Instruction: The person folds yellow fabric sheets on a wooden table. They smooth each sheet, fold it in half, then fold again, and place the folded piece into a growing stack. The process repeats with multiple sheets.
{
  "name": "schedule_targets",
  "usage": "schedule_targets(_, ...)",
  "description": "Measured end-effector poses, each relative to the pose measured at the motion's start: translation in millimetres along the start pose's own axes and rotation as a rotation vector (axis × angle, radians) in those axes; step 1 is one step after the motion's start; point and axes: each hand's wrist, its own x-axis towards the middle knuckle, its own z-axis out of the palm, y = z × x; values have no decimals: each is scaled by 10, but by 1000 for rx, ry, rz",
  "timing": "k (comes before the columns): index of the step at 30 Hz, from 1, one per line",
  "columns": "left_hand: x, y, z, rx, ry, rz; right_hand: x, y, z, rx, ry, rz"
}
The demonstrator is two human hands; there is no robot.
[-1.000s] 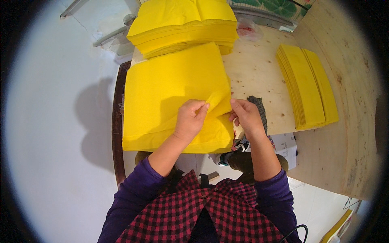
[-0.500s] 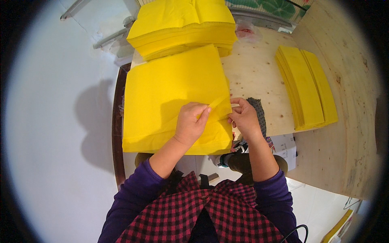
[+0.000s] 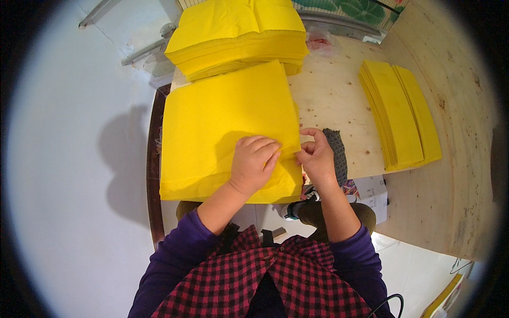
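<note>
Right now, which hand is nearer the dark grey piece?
Right. The right hand is beside the dark grey piece; the left hand is farther left, on yellow fabric.

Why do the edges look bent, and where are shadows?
Head view: fisheye distortion bows the wooden panel toward a black rim; head view again: soft shadows darken the pale surface at left and the yellow sheet beside the left hand.

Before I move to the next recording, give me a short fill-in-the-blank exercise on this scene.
The large sheet under the left hand is coloured ____.
The two narrow stacks lie to the ____ of the right hand.
The sleeves on both arms are ____.

Missing words: yellow; right; purple.
</note>
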Motion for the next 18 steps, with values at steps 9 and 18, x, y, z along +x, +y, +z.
schedule_targets(9,-48,98,-39,144,-88,143,-34,39,27,-29,44,-13)
schedule_targets(18,-127,11,-46,254,-15,194,-110,-133,46,135,1,71)
